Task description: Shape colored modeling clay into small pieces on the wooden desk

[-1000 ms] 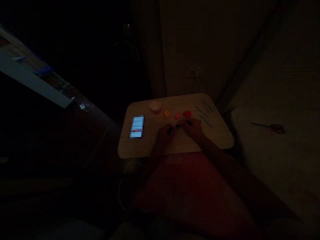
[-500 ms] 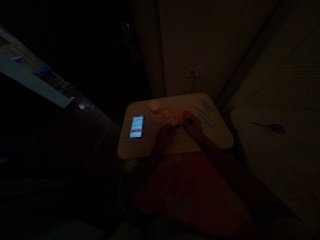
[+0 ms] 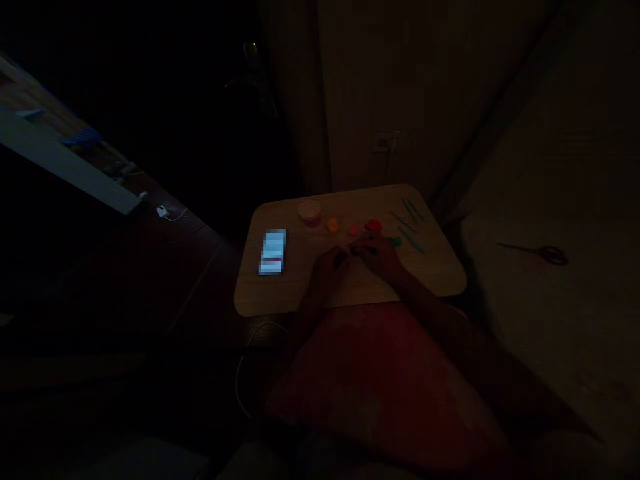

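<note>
In the dim head view my left hand (image 3: 330, 265) and my right hand (image 3: 384, 259) meet over the middle of a small wooden table (image 3: 295, 293). Their fingers are bent, with the tips almost touching. A small dark lump (image 3: 354, 251) shows at my right fingertips; what my left fingers pinch, if anything, is hidden in shadow. Just beyond the hands lie clay-like lumps: an orange one (image 3: 333, 225), a pink one (image 3: 354, 230) and a red one (image 3: 373, 227). Beside my right hand is a green lump (image 3: 395, 241).
A lit phone (image 3: 273, 252) lies on the table's left side, near a round tub (image 3: 310, 213). Several thin green tools (image 3: 411, 240) lie at the right. Scissors (image 3: 550, 255) rest on a pale surface further right. Behind the table is a wall socket (image 3: 387, 141) with a plug.
My right hand has shifted slightly left, closer to my left fingers, covering more of the dark lump. More of the green lump beside it now shows.
</note>
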